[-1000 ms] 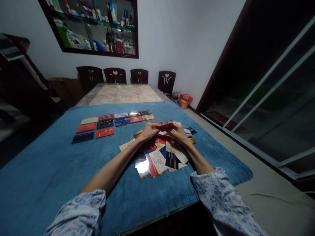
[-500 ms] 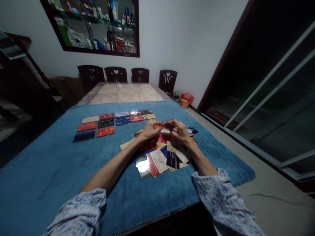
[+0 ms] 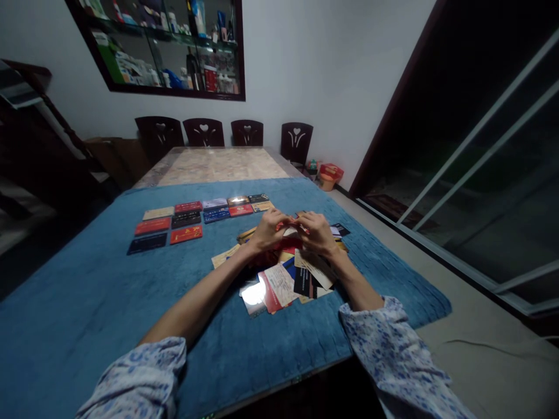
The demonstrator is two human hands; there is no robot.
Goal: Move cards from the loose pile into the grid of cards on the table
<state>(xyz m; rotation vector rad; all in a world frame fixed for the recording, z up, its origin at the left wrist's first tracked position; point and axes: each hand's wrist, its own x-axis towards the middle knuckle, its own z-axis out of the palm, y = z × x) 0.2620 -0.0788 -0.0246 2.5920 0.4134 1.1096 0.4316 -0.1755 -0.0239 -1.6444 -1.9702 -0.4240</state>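
The left hand (image 3: 268, 230) and right hand (image 3: 318, 234) nearly met over the card pile (image 3: 281, 280), any grip hidden. Card rows (image 3: 187, 219) stretched crosswise beyond and left of the pile, nearer the left hand.

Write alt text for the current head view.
A person's left grip and right grip are close together over a messy pile of cards on a blue cloth, anything between them mostly hidden. Beyond, to the left, more cards lie in rows.
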